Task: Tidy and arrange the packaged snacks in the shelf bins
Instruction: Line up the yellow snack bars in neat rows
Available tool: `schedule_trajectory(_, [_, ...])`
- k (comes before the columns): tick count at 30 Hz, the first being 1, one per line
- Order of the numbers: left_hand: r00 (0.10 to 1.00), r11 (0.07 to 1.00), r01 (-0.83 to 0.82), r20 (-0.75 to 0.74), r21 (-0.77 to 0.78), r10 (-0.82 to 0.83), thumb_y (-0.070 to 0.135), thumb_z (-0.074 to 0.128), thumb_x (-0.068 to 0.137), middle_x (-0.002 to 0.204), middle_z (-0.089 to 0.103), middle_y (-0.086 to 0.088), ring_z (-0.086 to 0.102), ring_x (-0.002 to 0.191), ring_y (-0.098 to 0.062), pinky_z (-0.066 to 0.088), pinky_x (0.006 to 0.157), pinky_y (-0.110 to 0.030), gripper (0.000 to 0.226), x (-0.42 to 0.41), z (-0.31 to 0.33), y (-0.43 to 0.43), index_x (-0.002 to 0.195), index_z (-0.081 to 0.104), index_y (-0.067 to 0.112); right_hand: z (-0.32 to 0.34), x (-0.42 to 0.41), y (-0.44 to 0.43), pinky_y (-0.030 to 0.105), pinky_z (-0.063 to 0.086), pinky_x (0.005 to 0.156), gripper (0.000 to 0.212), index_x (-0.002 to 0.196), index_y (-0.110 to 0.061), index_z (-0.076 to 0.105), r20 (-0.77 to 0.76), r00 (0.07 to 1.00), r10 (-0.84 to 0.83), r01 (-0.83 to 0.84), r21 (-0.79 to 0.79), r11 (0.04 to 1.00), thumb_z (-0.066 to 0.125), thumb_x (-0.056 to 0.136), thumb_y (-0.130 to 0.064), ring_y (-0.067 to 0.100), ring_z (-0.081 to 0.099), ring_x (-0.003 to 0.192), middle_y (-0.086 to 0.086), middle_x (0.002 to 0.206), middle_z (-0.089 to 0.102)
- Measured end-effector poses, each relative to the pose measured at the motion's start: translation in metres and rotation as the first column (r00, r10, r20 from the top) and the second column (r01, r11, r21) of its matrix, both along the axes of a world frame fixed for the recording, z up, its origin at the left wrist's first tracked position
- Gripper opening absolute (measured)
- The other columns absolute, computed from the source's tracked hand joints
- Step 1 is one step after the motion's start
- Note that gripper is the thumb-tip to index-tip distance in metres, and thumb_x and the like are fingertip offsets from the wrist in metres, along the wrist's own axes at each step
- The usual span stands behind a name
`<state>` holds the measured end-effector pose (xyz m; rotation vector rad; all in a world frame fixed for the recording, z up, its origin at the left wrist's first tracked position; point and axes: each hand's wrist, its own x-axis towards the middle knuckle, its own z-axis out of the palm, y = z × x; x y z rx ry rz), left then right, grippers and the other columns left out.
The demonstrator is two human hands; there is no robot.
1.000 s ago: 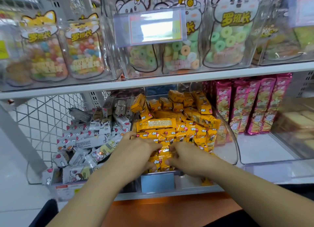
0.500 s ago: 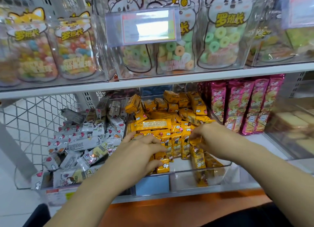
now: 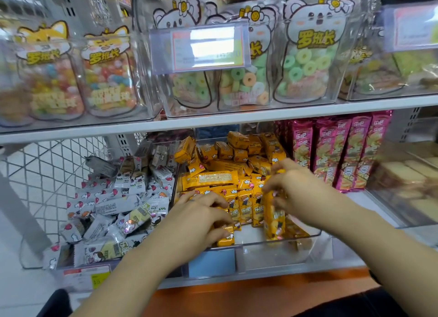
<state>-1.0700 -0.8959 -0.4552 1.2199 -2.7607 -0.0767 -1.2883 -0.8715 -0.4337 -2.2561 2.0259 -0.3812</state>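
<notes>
**Middle bin.** The clear bin [image 3: 279, 250] sits on the lower shelf, between the bin of white packets [image 3: 123, 198] on its left and the row of pink packs [image 3: 343, 150] on its right. It holds the yellow packets [image 3: 213, 178]. At the back they lie in a loose heap. Towards the front, several stand side by side in a row, faces forward.

**Left hand.** The left hand [image 3: 201, 219] is palm down over the front-left part of the bin. Its fingers are curled, and thumb and fingers pinch a front packet [image 3: 226, 239] that lies just behind the front wall.

**Right hand.** The right hand [image 3: 301, 193] is over the right part of the bin. Its fingers are bent and pinch the top of an upright packet [image 3: 272, 218], which stands at the right end of the row with its lower end near the front wall. This area is motion-blurred, so the exact finger placement cannot be told.

**Upper shelf.** The shelf board [image 3: 237, 120] carries clear bins of candy bags [image 3: 305, 65], one fitted with a price tag [image 3: 201, 47].
</notes>
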Motion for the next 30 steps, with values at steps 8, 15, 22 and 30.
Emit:
schedule_trajectory(8, [0.937, 0.994, -0.111, -0.331, 0.024, 0.112, 0.048, 0.053, 0.087, 0.124, 0.048, 0.028, 0.052, 0.105, 0.002, 0.039, 0.1, -0.028, 0.053, -0.008, 0.01, 0.0, 0.137, 0.036, 0.043, 0.024, -0.018, 0.012, 0.033, 0.054, 0.069, 0.015, 0.084, -0.032, 0.068, 0.672, 0.739, 0.044, 0.059, -0.13, 0.99, 0.075, 0.076, -0.022, 0.023, 0.066, 0.072, 0.009, 0.077, 0.07])
schedule_trajectory(15, [0.767, 0.911, 0.099, -0.614, 0.4, 0.187, 0.011, 0.058, 0.086, 0.109, 0.057, 0.015, 0.062, 0.084, -0.004, 0.056, 0.071, -0.029, 0.053, -0.026, 0.014, -0.007, 0.12, 0.045, 0.05, 0.01, -0.02, 0.006, 0.035, 0.058, 0.077, 0.015, 0.083, -0.028, 0.069, 0.854, 0.519, 0.039, 0.147, -0.134, 0.98, 0.074, 0.077, -0.015, 0.017, 0.071, 0.074, 0.003, 0.083, 0.073])
schedule_trajectory(22, [0.716, 0.96, 0.006, -0.672, 0.28, 0.191, 0.029, 0.059, 0.09, 0.091, 0.067, 0.011, 0.059, 0.064, -0.016, 0.049, 0.055, -0.029, 0.027, -0.034, 0.021, -0.006, 0.105, 0.052, 0.051, 0.006, -0.028, 0.004, 0.029, 0.055, 0.072, 0.036, 0.114, -0.029, 0.054, 0.664, 0.748, -0.017, 0.142, -0.134, 0.981, 0.069, 0.081, -0.029, 0.013, 0.067, 0.074, -0.005, 0.091, 0.061])
schedule_trajectory(30, [0.886, 0.976, -0.103, -0.428, 0.194, 0.179, 0.042, 0.062, 0.084, 0.085, 0.064, 0.011, 0.056, 0.064, 0.005, 0.047, 0.057, -0.015, 0.03, -0.02, 0.015, -0.01, 0.113, 0.053, 0.045, -0.007, -0.009, 0.008, 0.027, 0.045, 0.073, 0.024, 0.092, -0.015, 0.064, -0.072, 0.975, 0.211, -0.182, 0.29, 0.94, 0.044, 0.097, -0.029, 0.018, 0.055, 0.081, 0.001, 0.088, 0.063])
